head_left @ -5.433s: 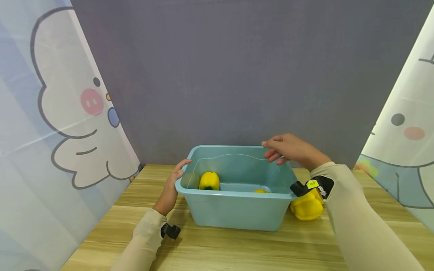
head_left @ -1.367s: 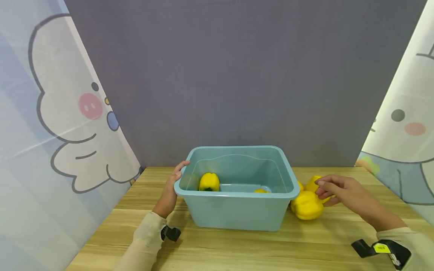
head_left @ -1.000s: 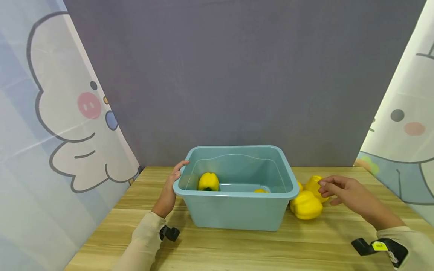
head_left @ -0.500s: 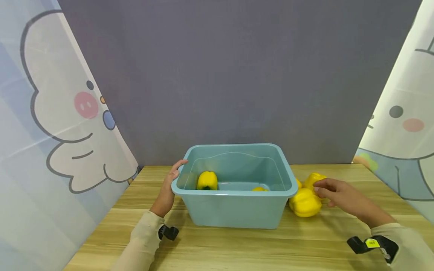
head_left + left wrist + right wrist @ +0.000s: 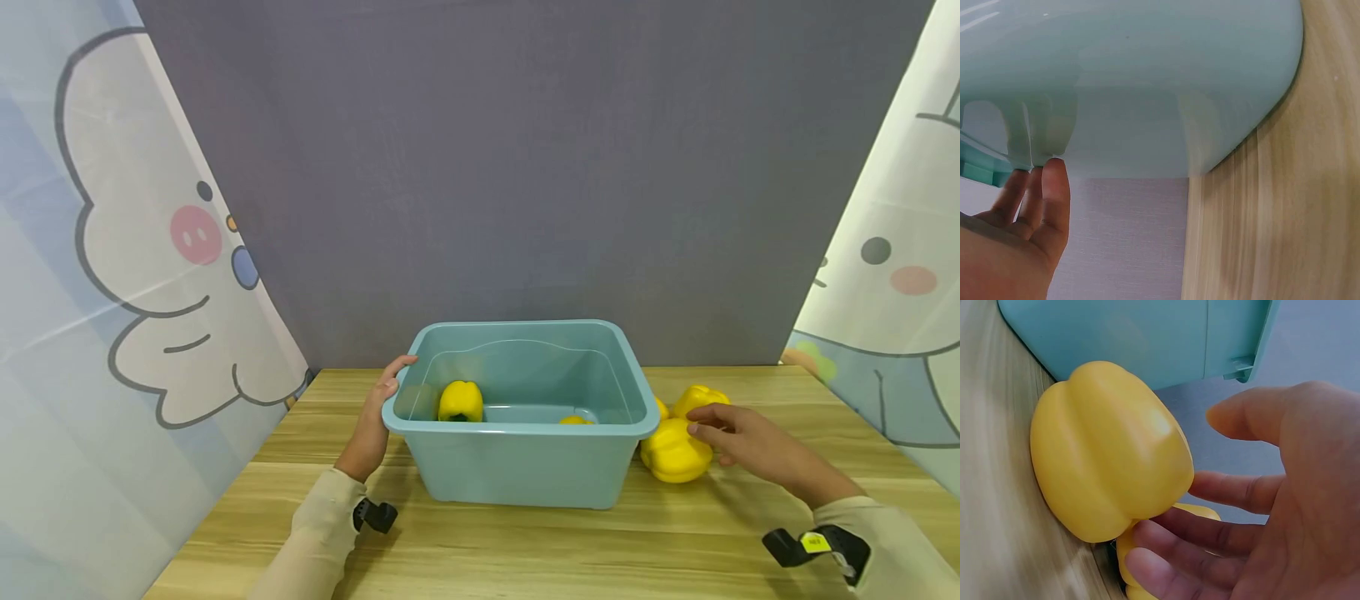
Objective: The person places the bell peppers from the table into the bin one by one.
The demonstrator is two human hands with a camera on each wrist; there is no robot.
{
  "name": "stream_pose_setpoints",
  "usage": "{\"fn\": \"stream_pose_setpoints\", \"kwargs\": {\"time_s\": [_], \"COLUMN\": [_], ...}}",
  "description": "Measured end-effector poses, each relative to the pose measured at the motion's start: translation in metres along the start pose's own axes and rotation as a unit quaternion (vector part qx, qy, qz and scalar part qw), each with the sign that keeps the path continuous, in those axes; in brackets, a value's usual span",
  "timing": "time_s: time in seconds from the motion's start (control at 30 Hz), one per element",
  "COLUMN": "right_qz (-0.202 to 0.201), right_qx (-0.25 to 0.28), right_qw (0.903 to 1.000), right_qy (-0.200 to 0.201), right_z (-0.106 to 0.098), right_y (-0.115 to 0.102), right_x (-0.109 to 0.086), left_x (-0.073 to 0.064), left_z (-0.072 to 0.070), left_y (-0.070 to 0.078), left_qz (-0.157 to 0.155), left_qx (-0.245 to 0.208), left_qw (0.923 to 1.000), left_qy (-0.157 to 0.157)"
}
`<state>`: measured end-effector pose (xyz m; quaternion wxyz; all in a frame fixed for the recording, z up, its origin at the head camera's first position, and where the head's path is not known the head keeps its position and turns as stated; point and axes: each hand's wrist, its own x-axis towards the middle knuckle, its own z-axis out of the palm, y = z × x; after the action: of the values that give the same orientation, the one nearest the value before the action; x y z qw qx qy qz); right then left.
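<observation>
From the head, I see a yellow pepper (image 5: 461,400) and a yellow bit (image 5: 576,421) in the blue tub (image 5: 517,467). Left wrist: my left hand (image 5: 1029,234), fingers straight, touches it. Right wrist: my right hand (image 5: 1294,500), fingers apart, is by the front pepper (image 5: 1107,453) on the counter (image 5: 991,456).

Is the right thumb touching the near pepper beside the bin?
No, in the right wrist view the right hand has its thumb clear of that yellow pepper.

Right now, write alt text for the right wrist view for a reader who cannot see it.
A right hand with parted fingers is beside a yellow bell pepper on a wooden table; touch is hard to tell. Part of another yellow pepper shows past it, and a blue-green bin stands beyond.
</observation>
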<state>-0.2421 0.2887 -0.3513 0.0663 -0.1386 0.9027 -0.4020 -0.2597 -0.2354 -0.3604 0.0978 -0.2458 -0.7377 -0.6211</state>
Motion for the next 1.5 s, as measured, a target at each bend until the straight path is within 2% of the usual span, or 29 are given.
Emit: {"fn": "stream_pose_setpoints", "kwargs": {"time_s": [0.37, 0.73, 1.0, 1.5], "right_qz": [-0.017, -0.020, -0.018, -0.051], "right_qx": [-0.025, -0.023, -0.002, 0.004], "right_qw": [0.9995, 0.9994, 0.9988, 0.9959], "right_qy": [-0.006, -0.016, -0.045, -0.074], "right_z": [0.002, 0.004, 0.005, 0.006], "right_y": [-0.003, -0.005, 0.000, 0.006], "right_x": [-0.001, 0.000, -0.001, -0.002], "left_x": [-0.001, -0.001, 0.000, 0.000], "left_z": [-0.001, -0.002, -0.001, 0.000], "left_y": [-0.002, -0.001, -0.003, -0.002], "left_qz": [0.004, 0.009, 0.006, 0.009], "left_qx": [0.009, 0.012, 0.001, 0.005], "left_qw": [1.0000, 0.9999, 1.0000, 0.9999], "left_qy": [0.002, 0.003, 0.003, -0.001]}}
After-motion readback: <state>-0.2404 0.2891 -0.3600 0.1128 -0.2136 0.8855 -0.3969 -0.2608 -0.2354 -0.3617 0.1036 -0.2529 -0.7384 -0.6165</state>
